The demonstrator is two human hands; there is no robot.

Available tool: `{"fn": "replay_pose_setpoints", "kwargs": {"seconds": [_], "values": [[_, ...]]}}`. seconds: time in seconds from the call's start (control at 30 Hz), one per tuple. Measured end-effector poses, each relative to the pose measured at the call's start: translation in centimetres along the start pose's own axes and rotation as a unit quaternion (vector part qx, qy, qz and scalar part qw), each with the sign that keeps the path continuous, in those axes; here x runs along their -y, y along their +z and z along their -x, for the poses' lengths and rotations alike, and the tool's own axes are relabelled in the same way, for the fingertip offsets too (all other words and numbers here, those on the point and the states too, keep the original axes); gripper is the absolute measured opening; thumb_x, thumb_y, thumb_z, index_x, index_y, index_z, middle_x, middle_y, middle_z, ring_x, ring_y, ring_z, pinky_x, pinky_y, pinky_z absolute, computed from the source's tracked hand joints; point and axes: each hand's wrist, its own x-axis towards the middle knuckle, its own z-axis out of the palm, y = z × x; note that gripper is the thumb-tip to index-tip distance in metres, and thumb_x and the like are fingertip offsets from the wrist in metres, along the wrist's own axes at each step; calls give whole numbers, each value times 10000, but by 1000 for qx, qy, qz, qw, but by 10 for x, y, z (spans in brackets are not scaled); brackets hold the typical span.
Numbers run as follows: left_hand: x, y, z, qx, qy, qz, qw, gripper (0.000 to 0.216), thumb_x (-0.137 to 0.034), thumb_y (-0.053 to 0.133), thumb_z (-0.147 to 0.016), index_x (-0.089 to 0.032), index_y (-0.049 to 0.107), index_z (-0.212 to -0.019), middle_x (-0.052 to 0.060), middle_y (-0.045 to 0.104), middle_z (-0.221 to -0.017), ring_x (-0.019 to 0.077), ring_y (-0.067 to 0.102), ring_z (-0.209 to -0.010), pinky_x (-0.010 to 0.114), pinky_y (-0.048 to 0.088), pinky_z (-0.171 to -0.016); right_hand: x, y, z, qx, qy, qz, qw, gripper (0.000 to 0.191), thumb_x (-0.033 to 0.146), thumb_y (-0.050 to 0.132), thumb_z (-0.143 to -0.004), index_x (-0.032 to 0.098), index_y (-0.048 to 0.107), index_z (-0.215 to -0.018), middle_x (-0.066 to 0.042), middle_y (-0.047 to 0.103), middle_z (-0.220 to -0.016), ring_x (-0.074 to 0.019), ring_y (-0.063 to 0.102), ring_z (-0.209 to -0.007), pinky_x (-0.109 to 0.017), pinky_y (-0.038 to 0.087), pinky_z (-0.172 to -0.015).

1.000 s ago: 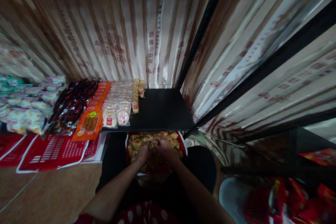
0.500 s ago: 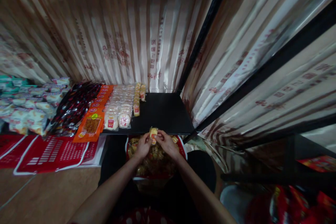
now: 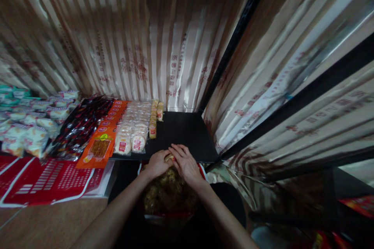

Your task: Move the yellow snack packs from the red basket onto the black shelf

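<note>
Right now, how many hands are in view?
2. The left hand and right hand meet at the front edge of the black shelf, fingers on one small yellow packet. No others show.

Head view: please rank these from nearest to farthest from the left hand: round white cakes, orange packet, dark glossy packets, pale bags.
1. Round white cakes, just up-left of the left hand, which grips a small snack.
2. Orange packet, further left on the shelf.
3. Dark glossy packets, beyond it.
4. Pale bags, far left.
</note>
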Motion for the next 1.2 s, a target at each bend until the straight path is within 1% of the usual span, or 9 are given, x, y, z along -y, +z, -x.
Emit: {"fn": "replay_pose_setpoints", "kwargs": {"seconds": [0.13,0.23,0.3,0.37,0.43,0.5,0.67,0.97,1.2], "values": [[-5,-23,-9,71,33,-61,995,256,-293,544,-734,-247,660,-957,27,679,-900,199,617,-841,268,448,-766,-4,-1,-8,67,-19,-13,997,530,157,533,-804,195,443,-1325,-93,611,-1181,-215,520,-1070,-373,433,-951],[-6,-31,-15,60,31,-77,995,261,-328,545,-744,-234,656,-961,31,663,-879,200,612,-828,282,460,-774,-10,2,-14,78,14,-26,996,554,209,564,-797,195,429,-1335,-100,628,-1135,-217,557,-1001,-375,440,-919],[-7,-32,-17,-3,30,-81,996,288,-338,513,-775,-211,640,-1000,52,641,-939,207,597,-897,300,462,-827,-16,6,-20,58,44,-58,996,510,271,587,-789,212,491,-1286,-89,645,-1078,-216,570,-970,-365,449,-894],[-9,-29,-18,-122,16,-82,989,330,-296,474,-798,-176,606,-1076,89,595,-1055,223,550,-1026,329,436,-916,-24,13,-28,28,92,-119,988,396,337,589,-785,224,597,-1164,-71,661,-995,-206,591,-907,-345,466,-850],[-11,-22,-20,-238,-1,-76,968,369,-232,440,-804,-147,566,-1140,120,548,-1138,233,493,-1117,355,396,-985,-33,22,-39,-5,157,-209,965,334,388,578,-774,210,655,-1045,-57,671,-909,-189,612,-819,-318,491,-776],[-10,-12,-22,-274,-3,-54,960,371,-200,406,-814,-145,560,-1146,126,543,-1152,229,482,-1133,364,384,-1007,-42,32,-52,-41,206,-306,929,347,419,570,-757,192,659,-1003,-48,679,-859,-178,623,-761,-298,504,-721],[3,21,-42,-217,-43,45,974,380,-239,369,-850,-164,545,-1179,107,543,-1243,209,478,-1178,366,371,-1040,-53,51,-84,-81,240,-384,888,318,441,555,-744,190,651,-914,-43,690,-823,-177,637,-740,-302,508,-726],[7,28,-83,-263,-60,89,959,452,-291,290,-889,-120,500,-1250,131,459,-1362,215,376,-1291,401,265,-1112,-76,76,-137,-96,239,-292,921,290,411,508,-780,199,647,-921,-34,699,-833,-174,643,-758,-295,506,-728],[23,36,-118,-265,-99,191,940,496,-324,277,-903,-125,373,-1347,106,343,-1452,166,293,-1349,341,201,-1140,-85,93,-175,-129,240,-228,935,355,411,501,-785,181,651,-1009,-76,670,-1022,-212,617,-943,-337,467,-869]]}}
